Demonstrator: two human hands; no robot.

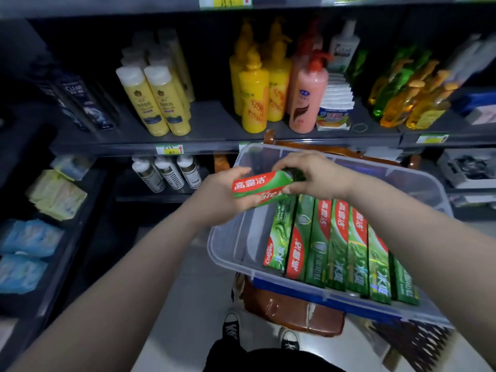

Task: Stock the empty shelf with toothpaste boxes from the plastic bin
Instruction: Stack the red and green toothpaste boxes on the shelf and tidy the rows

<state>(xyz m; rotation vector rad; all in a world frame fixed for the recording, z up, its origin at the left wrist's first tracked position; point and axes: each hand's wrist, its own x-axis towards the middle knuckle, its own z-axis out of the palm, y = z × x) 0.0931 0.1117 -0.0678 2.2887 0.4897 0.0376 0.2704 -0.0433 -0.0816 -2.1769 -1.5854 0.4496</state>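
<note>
Shoes: Your black-and-white sneakers (231, 328) stood on the pale floor, just beside the chair.
Chair: A brown wooden chair (290, 311) carried the bin.
Bin: The clear plastic bin (230, 237) sat askew on the chair, and its far rim hid part of the lower shelf.
Stock: A row of toothpaste boxes (335, 245) lay side by side in the bin's right part.
Held box: One toothpaste box (257, 186) hung above the bin, across the row's far ends.
Left hand: Your left hand (220, 197) clasped its red end.
Right hand: Your right hand (314, 175) pinched its green end.
Lower shelf: Three white bottles (171, 173) stood left of the bin.
Upper shelf: Yellow bottles (155, 103) and a pink pump bottle (308, 95) stood beyond.
</note>
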